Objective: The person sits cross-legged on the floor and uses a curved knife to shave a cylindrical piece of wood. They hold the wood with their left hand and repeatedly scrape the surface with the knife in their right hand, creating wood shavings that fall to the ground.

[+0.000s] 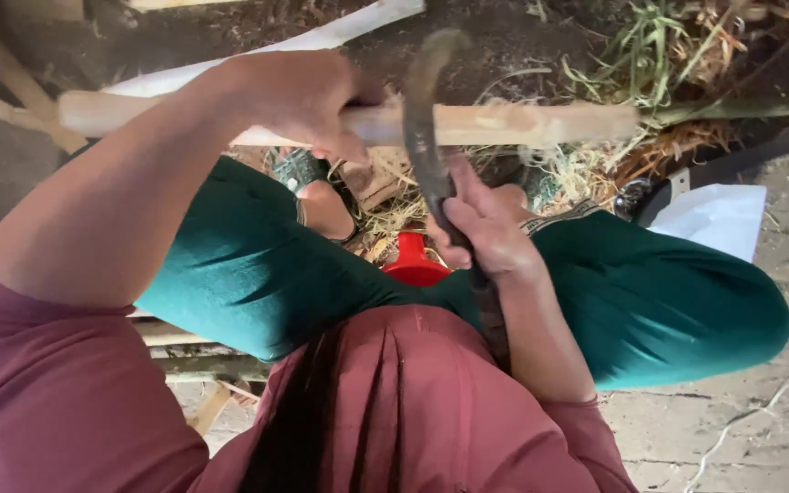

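My left hand (299,96) grips a pale, peeled wooden stick (522,123) that lies crosswise above my knees. My right hand (486,228) holds the dark handle of a curved sickle-like blade (424,119). The blade's curve rests against the stick just right of my left hand. I sit low, with green trousers (668,301) and a maroon top. My foot in a sandal (308,187) shows below the stick.
A red plastic object (413,260) sits between my knees. Wood shavings and dry grass (659,55) litter the ground beyond. A white sheet (719,219) lies at right, wooden slats (194,365) at lower left, and a white board (321,36) behind.
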